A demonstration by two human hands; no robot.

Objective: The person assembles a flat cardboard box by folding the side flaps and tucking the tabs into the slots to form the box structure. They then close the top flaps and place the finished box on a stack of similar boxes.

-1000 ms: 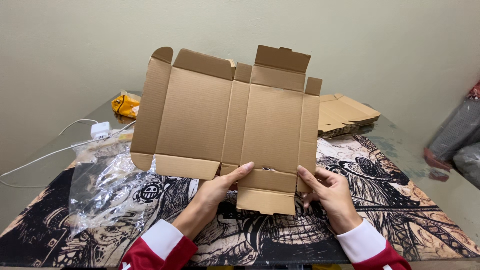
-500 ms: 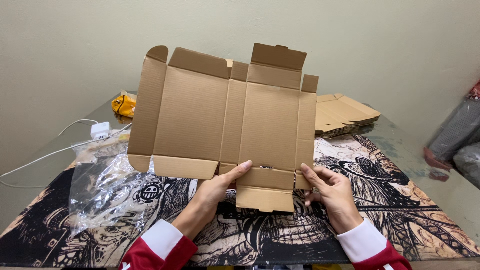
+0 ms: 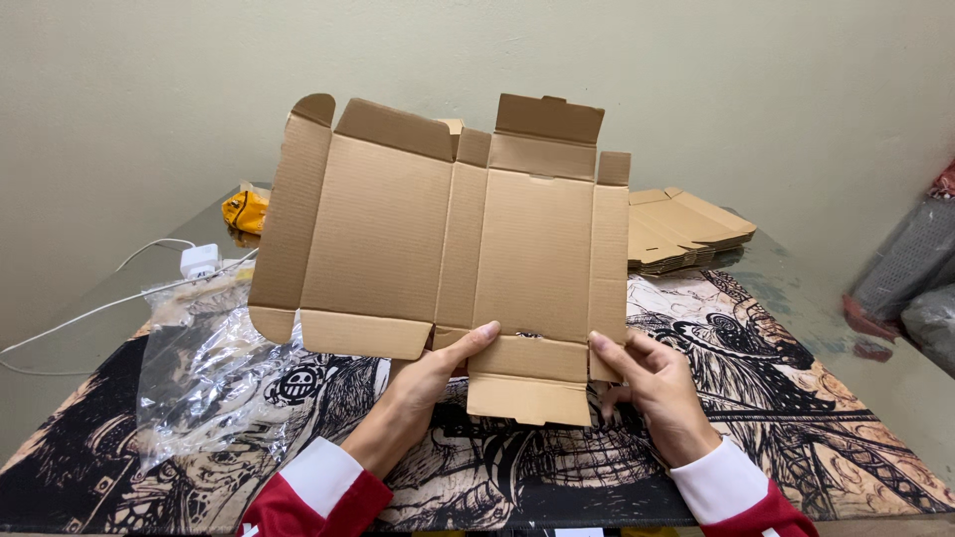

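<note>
At the far left edge of the table (image 3: 875, 398), a white charger block with a thin white cable (image 3: 199, 261) lies beside a small yellow crumpled packet (image 3: 244, 211), both pushed back out of the working space. Nearer, crinkled clear plastic bags (image 3: 214, 373) are spread over the left part of the black-and-tan illustrated mat (image 3: 796, 398) that covers the table's front.

The left hand (image 3: 428, 383) rises from the table's near edge, its thumb pressed flat on the front of a flat, unfolded brown corrugated cardboard box blank (image 3: 438, 239), the other fingers hidden behind the sheet, so the hand pinches the blank along its lower edge. This grip keeps the sheet upright and facing the person, above the middle of the mat, touching nothing else.

The blank shows its creased panels and side flaps spread open, a small tab hanging at the bottom between the hands.

The right hand (image 3: 652, 393) holds the lower right corner, thumb on the front by the narrow side panel, fingers curled behind. Two grips at the bottom steady the wide sheet against tipping.

At the far right, toward the table's back edge, a stack of flat brown cardboard blanks (image 3: 681, 229) lies within reach.
</note>
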